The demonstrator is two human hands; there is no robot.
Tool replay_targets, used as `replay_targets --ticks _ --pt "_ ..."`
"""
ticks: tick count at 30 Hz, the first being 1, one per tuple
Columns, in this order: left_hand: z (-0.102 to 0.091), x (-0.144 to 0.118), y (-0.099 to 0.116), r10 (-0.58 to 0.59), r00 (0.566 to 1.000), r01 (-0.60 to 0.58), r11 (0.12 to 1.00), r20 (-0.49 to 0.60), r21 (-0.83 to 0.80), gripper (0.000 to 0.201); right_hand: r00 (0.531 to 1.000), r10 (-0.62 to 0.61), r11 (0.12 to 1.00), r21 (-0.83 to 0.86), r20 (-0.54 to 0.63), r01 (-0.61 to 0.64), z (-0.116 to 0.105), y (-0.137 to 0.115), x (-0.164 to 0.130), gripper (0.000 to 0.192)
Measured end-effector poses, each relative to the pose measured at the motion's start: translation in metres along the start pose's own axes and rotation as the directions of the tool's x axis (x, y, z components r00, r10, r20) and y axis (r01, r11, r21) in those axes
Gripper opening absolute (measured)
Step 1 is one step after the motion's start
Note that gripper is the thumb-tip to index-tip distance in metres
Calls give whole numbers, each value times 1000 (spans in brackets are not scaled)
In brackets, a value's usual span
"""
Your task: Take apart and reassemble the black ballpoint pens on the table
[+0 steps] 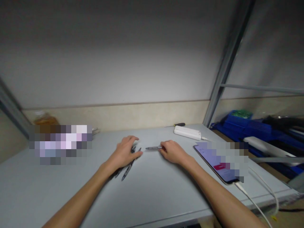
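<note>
My right hand (171,151) is closed round one end of a grey pen (152,148), whose other end points left toward my left hand. Fingers apart, my left hand (126,152) is over several similar pens (127,171) on the grey tabletop (152,196). Its palm and wrist hide part of these pens, so I cannot tell whether it touches them. A short gap separates the held pen from the left thumb.
To the right lies a phone (216,163) with a white cable (249,198). Behind it are a white power bank (187,132) and a screwdriver (180,124). A bottle (45,118) and a blurred-out item stand at left. Metal posts (219,79) frame the table.
</note>
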State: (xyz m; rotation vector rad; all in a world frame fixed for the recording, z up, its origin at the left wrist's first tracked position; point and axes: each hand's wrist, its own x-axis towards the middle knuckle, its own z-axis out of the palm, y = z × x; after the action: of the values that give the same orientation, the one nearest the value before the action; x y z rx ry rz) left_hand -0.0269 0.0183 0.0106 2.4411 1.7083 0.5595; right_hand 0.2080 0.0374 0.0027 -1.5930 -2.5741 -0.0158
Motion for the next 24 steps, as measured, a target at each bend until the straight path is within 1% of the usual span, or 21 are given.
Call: replay_targets --ticks 2,3,5,6,10,12,18,24 --pt "5 -3 12 136 991 -136 990 -13 30 40 999 35 999 -2 21 -35 -1 -2 -1 29" --pt "7 -4 17 176 984 -175 983 -11 59 38 998 51 999 -4 29 -51 -2 -3 -1 30" --pt "12 -8 25 219 975 -220 968 17 122 37 996 76 997 -12 41 -75 -2 -3 -1 31" --pt "13 -9 27 230 972 -234 962 47 143 41 996 84 996 -18 44 -83 -2 -3 -1 32" --pt "11 -11 23 191 980 -199 962 62 189 69 995 90 995 -41 31 -89 0 0 -1 31" --pt "7 -10 17 176 981 -188 963 79 191 74 996 86 996 -40 30 -85 0 0 -1 30" --pt "1 -7 3 136 984 -158 968 119 196 74 994 88 996 -16 58 -87 -4 -1 -3 31" --pt "-2 -7 2 130 979 -158 971 156 178 71 997 71 997 -11 34 -71 -2 1 -2 29"
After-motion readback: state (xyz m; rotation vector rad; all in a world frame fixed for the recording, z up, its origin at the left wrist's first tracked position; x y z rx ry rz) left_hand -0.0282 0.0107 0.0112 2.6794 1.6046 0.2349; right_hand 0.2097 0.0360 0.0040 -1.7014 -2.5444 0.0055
